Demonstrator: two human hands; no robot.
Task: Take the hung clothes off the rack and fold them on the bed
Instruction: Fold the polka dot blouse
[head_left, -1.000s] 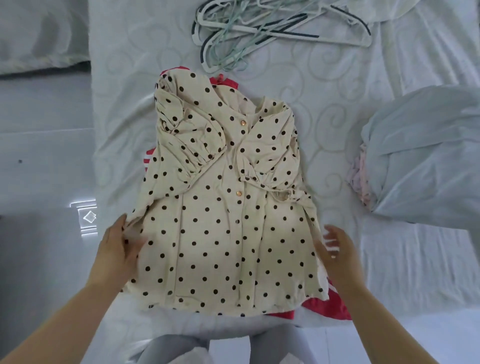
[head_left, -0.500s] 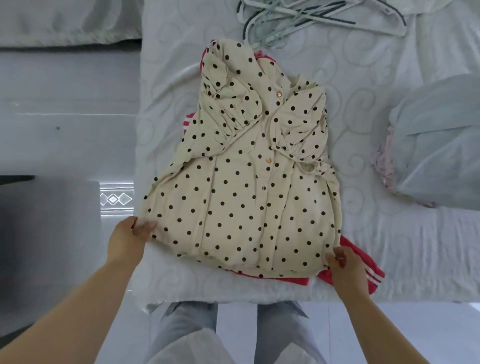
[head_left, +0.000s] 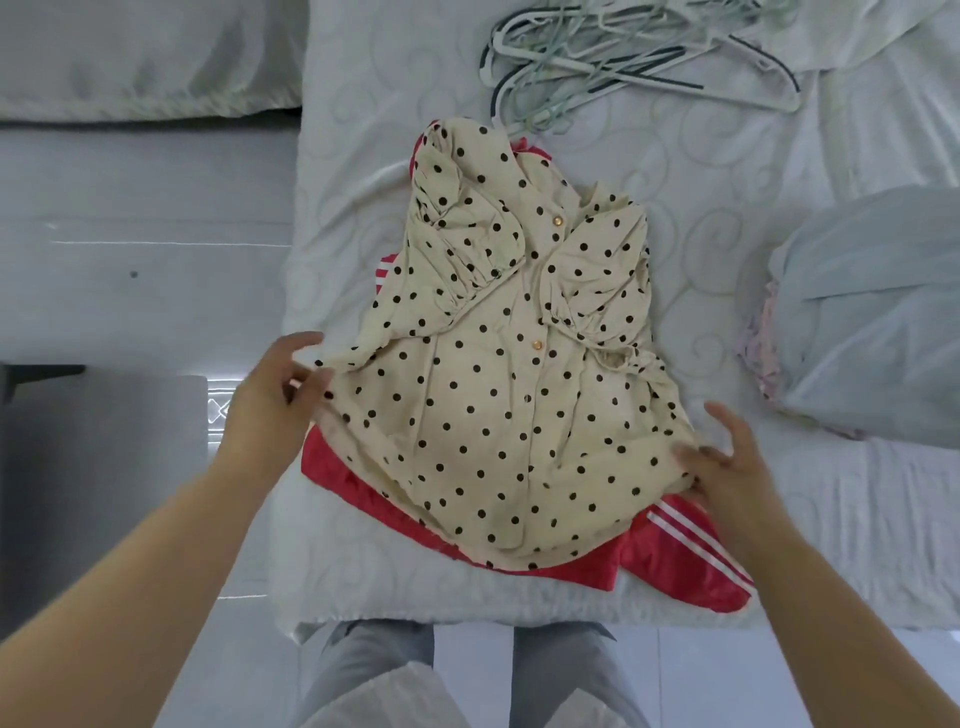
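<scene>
Holding, left hand: I pinched the left edge of the polka-dot blouse between my thumb and curled fingers, and the cloth there stood a little off the sheet.
Right hand: it was spread and relaxed, gripping nothing. The thumb touched the blouse's right edge close to the hem, and the other fingers were fanned apart over the sheet.
Polka-dot blouse: cream with dark dots and small gold buttons, it lay front up on the near middle of the bed. Both puffed sleeves were folded in across the chest. The collar pointed to the far side and the rumpled hem lay toward me.
Red garment: shiny red with white stripes, it lay under the blouse. It showed at the near left and near right, with slivers along the left edge and by the collar.
Bed: it had a white cover with a swirl pattern, and its near edge ran just in front of my legs in grey trousers.
Hangers: these lay in a loose tangle of pale ones on the far side, just beyond the collar.
Pale blue bundle: it sat on the right, well apart from the blouse, with pinkish cloth peeping from under its left side.
Floor: pale tiles lay to the left of the bed.
</scene>
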